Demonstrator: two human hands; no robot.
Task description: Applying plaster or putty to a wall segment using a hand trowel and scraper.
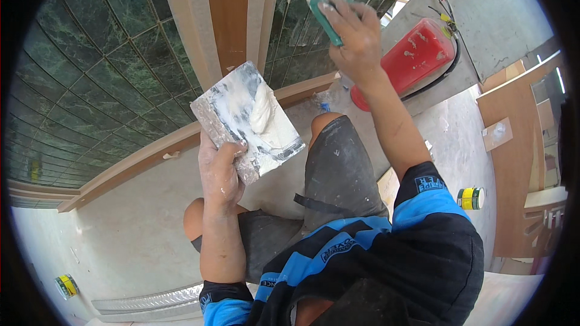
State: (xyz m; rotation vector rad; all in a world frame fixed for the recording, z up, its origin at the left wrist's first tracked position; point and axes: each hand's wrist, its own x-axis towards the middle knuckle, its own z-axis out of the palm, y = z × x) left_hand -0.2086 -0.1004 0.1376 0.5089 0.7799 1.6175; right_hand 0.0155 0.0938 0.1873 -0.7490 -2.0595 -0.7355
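Note:
My left hand (220,175) grips a flat rectangular board (210,115) by its near edge, thumb on top. A thick lump of white paste (261,110) sits on the board, with thinner smears around it. Up and to the right, my right hand (356,36) holds a green spreader (325,19), its fingers wrapped over the back. The spreader is at the dark green tiled wall (291,45), slightly blurred; whether its edge touches the tiles I cannot tell. Pale lines of paste run along tile joints near it. Both hands are dusted white.
A red fire extinguisher (417,54) is close beside my right forearm. Wooden trim (142,152) borders the tiles, and a brown wooden post (228,15) divides them. Tins stand at right (471,198) and lower left, by a metal strip (145,306). Wooden panels (510,172) are at far right.

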